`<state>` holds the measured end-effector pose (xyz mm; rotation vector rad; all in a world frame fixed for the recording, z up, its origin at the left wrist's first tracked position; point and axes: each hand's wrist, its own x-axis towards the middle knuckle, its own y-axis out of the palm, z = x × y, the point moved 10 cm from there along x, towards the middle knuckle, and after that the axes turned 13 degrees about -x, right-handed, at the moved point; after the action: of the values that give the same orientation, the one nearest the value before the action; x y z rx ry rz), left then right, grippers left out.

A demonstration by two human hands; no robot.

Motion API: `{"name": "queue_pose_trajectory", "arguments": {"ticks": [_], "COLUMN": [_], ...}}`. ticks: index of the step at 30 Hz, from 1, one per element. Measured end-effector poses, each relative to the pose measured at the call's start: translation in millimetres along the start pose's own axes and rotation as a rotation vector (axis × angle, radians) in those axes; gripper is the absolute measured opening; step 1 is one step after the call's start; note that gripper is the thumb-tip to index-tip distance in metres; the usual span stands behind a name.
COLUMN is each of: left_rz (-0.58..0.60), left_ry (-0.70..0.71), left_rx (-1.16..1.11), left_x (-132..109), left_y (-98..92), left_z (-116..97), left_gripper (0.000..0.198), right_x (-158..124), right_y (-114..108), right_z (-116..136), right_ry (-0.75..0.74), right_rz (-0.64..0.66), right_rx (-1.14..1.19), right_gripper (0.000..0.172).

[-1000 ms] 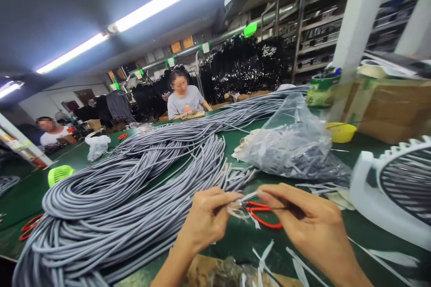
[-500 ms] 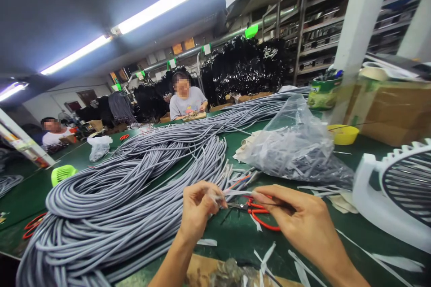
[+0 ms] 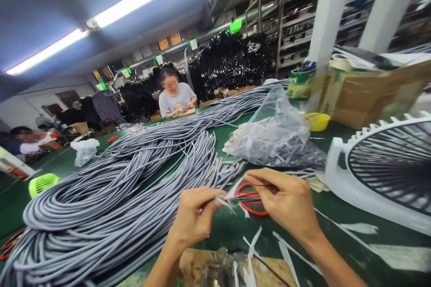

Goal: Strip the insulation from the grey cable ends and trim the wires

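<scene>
Between my hands several thin red and green wires [image 3: 247, 197] stretch out from the end of a cable. My left hand [image 3: 197, 215] is closed in a pinch on that cable end, where whitish frayed strands stick out. My right hand [image 3: 286, 199] pinches the upper end of a thin white strip [image 3: 235, 188], which runs down to the wires near my left fingertips. Something thin and dark shows between my right fingers, too small to name. Red-handled scissors [image 3: 254, 212] lie on the table behind the wires, partly covered by them.
Long bundles of grey cable [image 3: 111, 197] cover the left of the green table. A clear bag of white scraps [image 3: 279, 139] stands beyond my hands, with a white fan [image 3: 340, 179] to the right. Loose strips [image 3: 286, 255] and a wooden board [image 3: 195, 262] lie in front. A co-worker [image 3: 175, 98] sits opposite.
The view has turned to the right. My left hand now shows the frayed cable end, and the red and green wires are spread out. My right hand has lifted the white strip to a slant.
</scene>
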<state>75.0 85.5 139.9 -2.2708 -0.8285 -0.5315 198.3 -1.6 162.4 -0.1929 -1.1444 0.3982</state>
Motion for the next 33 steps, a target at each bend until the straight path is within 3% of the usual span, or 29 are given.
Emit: {"name": "queue_pose_trajectory", "arguments": {"ticks": [3,6,9,14,25,28,31,33], "left_rz": [-0.239,-0.491,-0.61,-0.646,-0.68,-0.673,-0.657,-0.588], "left_ry": [-0.107,-0.22,-0.311,-0.449,-0.595,-0.483,-0.324,-0.257], "left_rx": [-0.183,-0.422,-0.683,-1.025,-1.286,-1.209,-0.972,-0.765], "left_x": [-4,-12,-14,-14,-18,-12,-10,-10], "left_y": [-18.7,-33.7,-33.8,-20.6,-13.8,-26.0,-39.6,-38.0], "left_z": [14,31,44,59,75,68,55,44], "left_gripper": [0.033,0.04,0.046,0.051,0.053,0.048,0.039,0.029], "right_x": [-1,-16,-36,-54,-50,-40,-26,-21], "right_y": [23,51,69,70,70,67,49,35], "right_z": [-10,-1,17,29,38,28,2,-11], "right_ry": [0.119,0.157,0.125,0.087,-0.062,0.06,0.309,0.417], "right_rz": [0.169,0.356,0.443,0.361,0.381,0.383,0.226,0.119], "right_rx": [0.147,0.292,0.385,0.33,0.327,0.347,0.324,0.325], "right_gripper": [0.024,0.025,0.031,0.032,0.026,0.029,0.031,0.032]}}
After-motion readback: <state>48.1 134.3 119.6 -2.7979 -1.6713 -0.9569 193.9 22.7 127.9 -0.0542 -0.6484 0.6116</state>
